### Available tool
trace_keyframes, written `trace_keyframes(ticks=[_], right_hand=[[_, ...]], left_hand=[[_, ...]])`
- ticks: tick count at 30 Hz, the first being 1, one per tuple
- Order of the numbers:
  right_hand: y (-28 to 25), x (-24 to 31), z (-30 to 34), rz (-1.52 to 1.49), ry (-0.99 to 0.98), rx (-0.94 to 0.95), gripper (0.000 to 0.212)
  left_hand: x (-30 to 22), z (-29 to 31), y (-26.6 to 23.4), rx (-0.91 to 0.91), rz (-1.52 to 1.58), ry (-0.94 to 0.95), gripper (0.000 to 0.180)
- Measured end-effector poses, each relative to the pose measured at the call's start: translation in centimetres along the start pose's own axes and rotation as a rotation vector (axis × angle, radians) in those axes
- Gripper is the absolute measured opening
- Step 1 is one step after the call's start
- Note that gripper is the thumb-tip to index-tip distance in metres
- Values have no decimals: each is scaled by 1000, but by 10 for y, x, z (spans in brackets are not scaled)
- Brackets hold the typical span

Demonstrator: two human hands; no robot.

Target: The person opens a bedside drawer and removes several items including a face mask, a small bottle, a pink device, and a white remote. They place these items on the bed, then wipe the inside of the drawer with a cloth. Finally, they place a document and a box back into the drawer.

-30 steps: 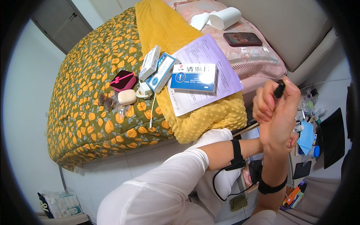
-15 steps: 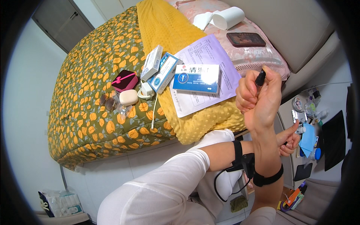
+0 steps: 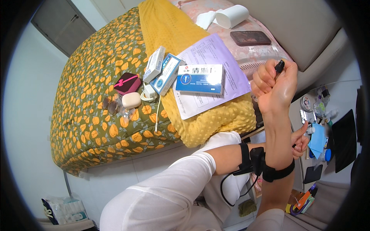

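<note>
From where I stand, much of what the person holds is out of sight: the right hand [image 3: 275, 86] is curled up with its grip clamped on a small black piece [image 3: 280, 66], and only the dark upper end pokes out; whatever lies below is swallowed by the folded fingers, so I can't make out what kind of thing it is. That visible end sits at the top of the fist, between thumb and bent forefinger, touching both. The right forearm [image 3: 278, 134] crosses in front of the left one and hides the left wrist. Beyond it, the left hand [image 3: 300, 141] shows only in part, thumb sticking up, fingers folded; a little dark end [image 3: 294, 146] peeks out beside them, and I cannot tell whether that grip is closed on it. The left hand is lower and farther right than the black piece, well apart from it. Behind, on the tabletop [image 3: 343, 92], small items crowd together around a pale blue sheet [image 3: 317, 139], too jumbled to sort. To the left of the right hand, a blue-and-white box [image 3: 200, 79] rests on a purple packet [image 3: 233, 79], partly covering it, over the yellow blanket [image 3: 227, 119].
</note>
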State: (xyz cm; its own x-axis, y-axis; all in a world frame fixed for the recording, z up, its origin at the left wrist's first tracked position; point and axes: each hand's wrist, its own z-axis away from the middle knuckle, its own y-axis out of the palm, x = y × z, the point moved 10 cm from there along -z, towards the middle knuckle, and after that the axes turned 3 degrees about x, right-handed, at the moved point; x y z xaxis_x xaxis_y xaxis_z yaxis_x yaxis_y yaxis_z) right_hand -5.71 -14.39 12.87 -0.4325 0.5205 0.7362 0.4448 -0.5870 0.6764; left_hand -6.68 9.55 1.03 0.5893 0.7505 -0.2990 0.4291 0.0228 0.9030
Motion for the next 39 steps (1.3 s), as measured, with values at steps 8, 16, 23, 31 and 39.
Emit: trace_keyframes(ticks=[8,16,23,31,39], right_hand=[[-11,9,-9,12,-46,-16,38],[-18,2,-10,28,-2,-25,36],[-23,16,-7,27,-67,-92,39],[-54,25,-22,-138,-233,-217,47],[-107,53,34,215,-425,-344,58]], left_hand=[[2,0,-7,-7,15,-13,70],[2,0,-22,-51,38,-24,63],[-16,13,-75,-367,-19,47,43],[-10,35,-120,-728,-144,-13,22],[-28,42,-139,-765,-179,-33,7]])
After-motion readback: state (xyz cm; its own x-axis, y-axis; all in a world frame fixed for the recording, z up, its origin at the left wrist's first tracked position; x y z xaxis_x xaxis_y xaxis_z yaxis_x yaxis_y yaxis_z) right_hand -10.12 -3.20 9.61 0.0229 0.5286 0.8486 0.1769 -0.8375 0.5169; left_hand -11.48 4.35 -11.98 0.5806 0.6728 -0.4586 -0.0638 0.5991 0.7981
